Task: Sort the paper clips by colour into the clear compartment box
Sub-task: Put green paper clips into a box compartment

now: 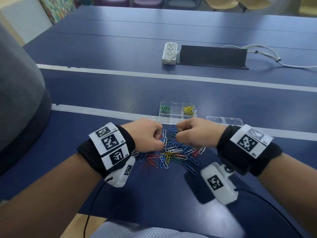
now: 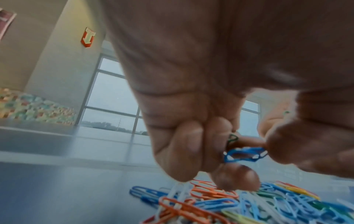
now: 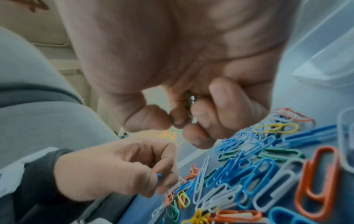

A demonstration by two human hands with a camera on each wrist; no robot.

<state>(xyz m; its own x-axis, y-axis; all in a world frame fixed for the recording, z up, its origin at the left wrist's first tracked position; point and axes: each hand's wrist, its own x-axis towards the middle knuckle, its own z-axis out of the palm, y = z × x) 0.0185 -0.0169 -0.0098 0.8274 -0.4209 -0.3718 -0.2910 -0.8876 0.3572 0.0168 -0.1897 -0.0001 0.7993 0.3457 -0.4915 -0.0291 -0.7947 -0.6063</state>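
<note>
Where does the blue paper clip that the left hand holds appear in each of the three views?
Head: not visible, hidden inside the left hand.
Left wrist: blue paper clip at centre right, pinched at the fingertips.
Right wrist: lower left, only its tip shows in the left hand.
Shared landmark: the loose clip pile on the table.

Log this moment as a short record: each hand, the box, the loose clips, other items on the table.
left hand: fingers curled, pinching blue paper clips
right hand: fingers curled round green paper clips
compartment box: open, green clips in the far left cell, yellow clips in the far right cell, the cell between looks empty
lid: lies right of the box
loose pile: mixed blue, white, orange, yellow, green clips, under both hands
power strip: farther back on the table
</note>
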